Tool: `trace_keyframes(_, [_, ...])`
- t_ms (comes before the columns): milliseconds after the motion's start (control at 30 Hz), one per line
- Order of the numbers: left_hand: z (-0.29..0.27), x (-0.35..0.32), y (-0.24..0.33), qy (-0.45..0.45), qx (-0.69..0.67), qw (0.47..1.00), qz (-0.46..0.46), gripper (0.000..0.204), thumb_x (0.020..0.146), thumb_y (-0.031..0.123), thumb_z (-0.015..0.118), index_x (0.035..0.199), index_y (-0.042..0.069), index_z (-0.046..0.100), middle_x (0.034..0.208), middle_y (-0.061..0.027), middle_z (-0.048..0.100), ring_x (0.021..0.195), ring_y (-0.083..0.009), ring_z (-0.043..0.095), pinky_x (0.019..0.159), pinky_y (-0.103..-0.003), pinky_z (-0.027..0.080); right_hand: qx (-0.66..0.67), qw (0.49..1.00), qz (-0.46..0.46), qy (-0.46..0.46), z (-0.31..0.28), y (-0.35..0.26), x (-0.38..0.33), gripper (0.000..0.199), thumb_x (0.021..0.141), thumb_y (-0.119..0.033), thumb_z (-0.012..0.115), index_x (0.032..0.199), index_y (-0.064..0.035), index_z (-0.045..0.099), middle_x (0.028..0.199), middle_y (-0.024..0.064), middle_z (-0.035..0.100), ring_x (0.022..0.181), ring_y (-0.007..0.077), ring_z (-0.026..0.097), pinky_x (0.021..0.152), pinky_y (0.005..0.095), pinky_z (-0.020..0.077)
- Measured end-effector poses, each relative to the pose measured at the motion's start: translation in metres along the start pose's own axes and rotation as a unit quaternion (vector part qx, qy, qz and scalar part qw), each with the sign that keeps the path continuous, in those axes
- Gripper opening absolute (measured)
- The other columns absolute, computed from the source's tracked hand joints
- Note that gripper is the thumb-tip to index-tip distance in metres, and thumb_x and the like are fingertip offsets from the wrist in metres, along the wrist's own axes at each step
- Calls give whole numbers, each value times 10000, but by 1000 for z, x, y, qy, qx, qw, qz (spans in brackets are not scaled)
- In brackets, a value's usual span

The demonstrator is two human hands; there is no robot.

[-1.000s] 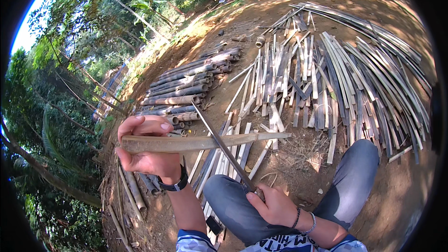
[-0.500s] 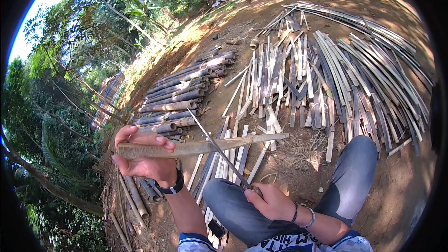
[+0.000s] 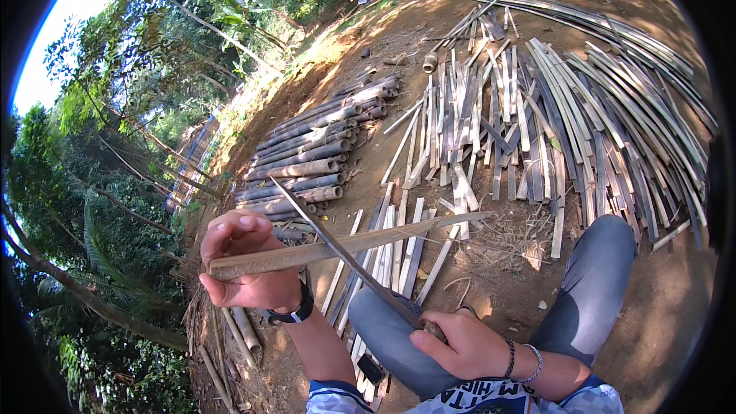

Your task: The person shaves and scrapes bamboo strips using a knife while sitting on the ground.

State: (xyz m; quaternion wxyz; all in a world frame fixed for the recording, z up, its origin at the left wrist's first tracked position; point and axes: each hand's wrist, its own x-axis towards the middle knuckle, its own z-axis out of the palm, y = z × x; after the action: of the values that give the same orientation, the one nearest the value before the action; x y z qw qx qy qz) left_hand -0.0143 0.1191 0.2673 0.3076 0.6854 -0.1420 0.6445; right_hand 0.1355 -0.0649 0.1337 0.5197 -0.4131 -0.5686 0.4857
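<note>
A split bamboo strip [image 3: 376, 238] lies across in front of me, its right end thin and raised. My left hand [image 3: 251, 261] holds the strip's thick left end, thumb below it and fingers curled above and behind. In my right hand [image 3: 462, 343], low in front of my knee, is a long knife [image 3: 349, 258], gripped by its handle. The blade slants up and leftward and crosses the near side of the strip just right of my left hand. Whether the edge bites into the bamboo I cannot tell.
Split bamboo slats [image 3: 567, 130] spread widely over the ground at the far right. A stack of bamboo poles [image 3: 314, 149] lies ahead. More slats [image 3: 391, 249] lie beside my bent knee [image 3: 383, 322], with a small black object [image 3: 371, 369] on them. Trees stand at left.
The knife has swung lower and leftward, and crosses the strip closer to my left hand. The strip tilts more, right end up. My left fingers have curled back from its front face.
</note>
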Motion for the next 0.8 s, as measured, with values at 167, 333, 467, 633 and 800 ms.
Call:
trace_keyframes(167, [-10,4,3,28,209,977,45,652,911,423,238,1338,-11,471,1343,-162,481,1093,-203,457,899,-329,347,6,999,-6,-36,0,-5,-19,451,944,-380,525,864,63,549,493,180,526,449,331,576,446,397,407])
trace_keyframes(333, [1,2,2,42,158,985,51,617,911,399,238,1370,55,464,1467,-182,361,1247,-225,401,955,-368,307,4,999,-25,-36,4,-13,-17,452,951,-389,513,869,54,547,482,178,527,451,336,580,447,405,416])
trace_keyframes(467, [-5,5,4,-11,159,985,59,598,917,398,230,1371,97,476,1490,-187,327,1308,-248,355,992,-386,277,2,999,-22,-26,-2,1,-15,456,952,-385,509,847,56,556,478,178,524,455,342,579,451,411,417])
trace_keyframes(633, [-10,1,8,-33,158,984,70,580,926,389,231,1349,99,502,1493,-196,316,1332,-279,339,1029,-404,262,-2,1000,-14,-10,-4,5,-14,488,954,-402,496,808,58,567,496,187,527,482,330,591,477,397,432])
trace_keyframes(800, [-10,-3,7,-69,77,993,57,558,940,409,246,1242,84,584,1359,-224,451,1236,-313,414,973,-408,324,-27,999,21,-6,-14,11,-16,500,960,-412,481,790,52,559,524,189,528,499,330,586,507,394,439])
